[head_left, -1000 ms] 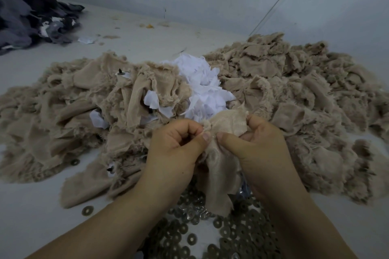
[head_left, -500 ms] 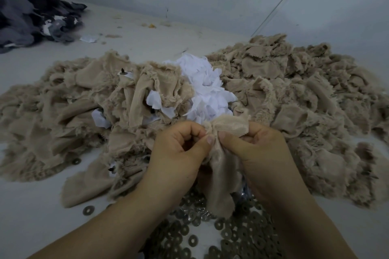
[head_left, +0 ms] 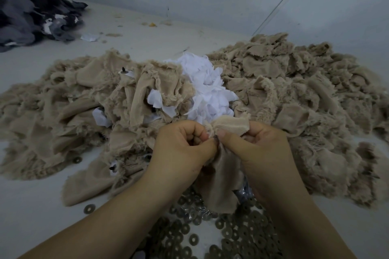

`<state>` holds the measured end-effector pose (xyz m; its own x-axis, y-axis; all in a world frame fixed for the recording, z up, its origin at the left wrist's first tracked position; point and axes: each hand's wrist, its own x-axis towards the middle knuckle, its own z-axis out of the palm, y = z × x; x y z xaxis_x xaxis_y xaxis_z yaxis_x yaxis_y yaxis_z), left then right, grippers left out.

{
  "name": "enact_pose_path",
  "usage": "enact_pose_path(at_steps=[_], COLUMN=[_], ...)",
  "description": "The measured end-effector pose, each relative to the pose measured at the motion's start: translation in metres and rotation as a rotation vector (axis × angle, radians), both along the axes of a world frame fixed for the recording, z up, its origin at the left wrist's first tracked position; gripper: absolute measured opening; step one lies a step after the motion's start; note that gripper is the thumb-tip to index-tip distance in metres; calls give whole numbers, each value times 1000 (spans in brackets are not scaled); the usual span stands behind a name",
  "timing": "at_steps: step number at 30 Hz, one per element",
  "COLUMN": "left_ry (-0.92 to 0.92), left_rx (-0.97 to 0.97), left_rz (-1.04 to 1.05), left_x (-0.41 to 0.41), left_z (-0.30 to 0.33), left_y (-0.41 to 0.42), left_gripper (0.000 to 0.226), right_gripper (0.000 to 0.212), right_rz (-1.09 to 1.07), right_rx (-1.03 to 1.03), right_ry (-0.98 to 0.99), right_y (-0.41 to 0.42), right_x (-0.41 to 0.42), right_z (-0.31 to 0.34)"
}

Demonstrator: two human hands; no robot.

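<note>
A beige fabric scrap (head_left: 221, 176) hangs between my two hands at the centre of the view. My left hand (head_left: 181, 151) pinches its upper edge with thumb and curled fingers. My right hand (head_left: 259, 153) pinches the same edge from the right, thumb tips almost touching. The scrap's top (head_left: 229, 125) bunches above my thumbs and the rest drapes down over the metal washers (head_left: 231, 235). Something small and dark shows between my thumbs; I cannot tell what it is.
Large heaps of frayed beige scraps lie to the left (head_left: 69, 115) and right (head_left: 305, 94). White cut pieces (head_left: 208, 92) are piled between them. Dark grey fabric (head_left: 27, 6) sits at the far left corner. A loose washer (head_left: 89, 208) lies on the pale table (head_left: 31, 216).
Both hands have stayed together on the scrap, shifting slightly while working its top edge. The bunched top sits lower and tighter than one second ago.
</note>
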<state>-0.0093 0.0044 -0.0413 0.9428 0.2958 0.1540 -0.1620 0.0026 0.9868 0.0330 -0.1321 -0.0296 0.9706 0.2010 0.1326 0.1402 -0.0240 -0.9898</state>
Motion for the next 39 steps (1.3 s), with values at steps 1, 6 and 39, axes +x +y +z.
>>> enact_pose_path(at_steps=[1,6,39], left_ry=[8,48,-365], left_rx=[1,-6,1487], left_rz=[0,3,-604], left_x=[0,0,-8], left_z=[0,-2,-53], left_y=[0,2,-67], left_gripper=[15,27,36], right_gripper=[18,30,9], right_rz=[1,-24,-11], right_rx=[-11,-14,-76], right_ry=[-14,-8,135], right_y=[0,-1,-16], right_x=[0,0,13], right_z=[0,1,9])
